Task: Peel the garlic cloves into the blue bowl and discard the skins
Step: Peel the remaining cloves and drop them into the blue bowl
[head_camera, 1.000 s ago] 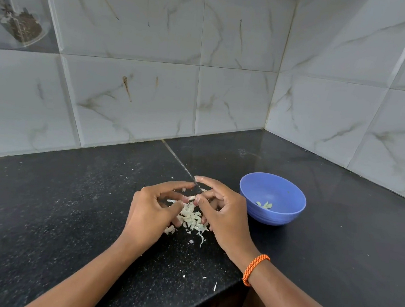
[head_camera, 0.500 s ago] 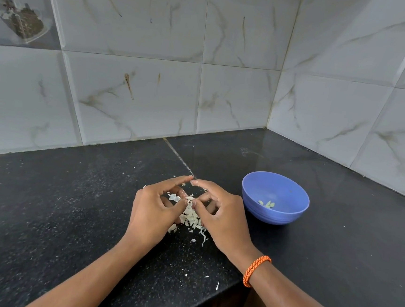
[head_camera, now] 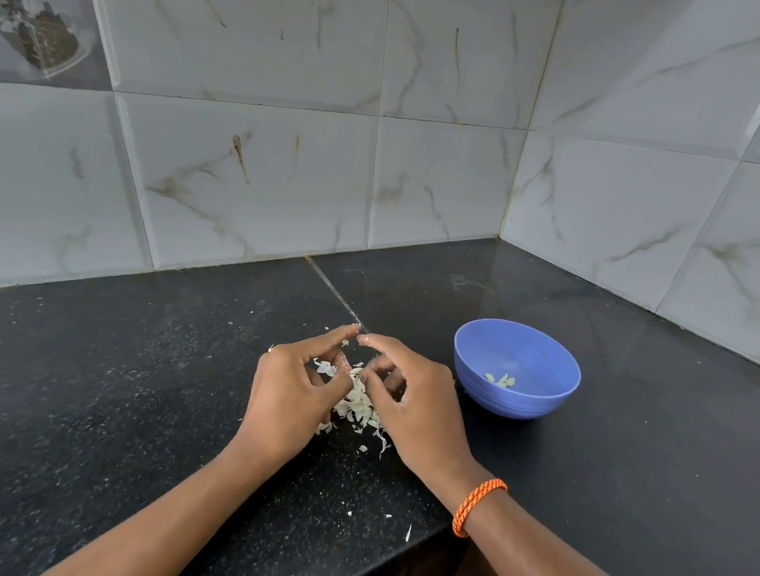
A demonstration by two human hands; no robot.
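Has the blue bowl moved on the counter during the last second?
No. The bowl sits at the same spot relative to the counter seam and wall corner; only the camera shifted slightly.

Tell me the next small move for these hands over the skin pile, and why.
Probably finish stripping the piece pinched between both hands, then carry it right to the blue bowl. The left hand and right hand meet fingertip to fingertip above the garlic skins; what they pinch is too hidden to name. A few peeled cloves already lie in the bowl.
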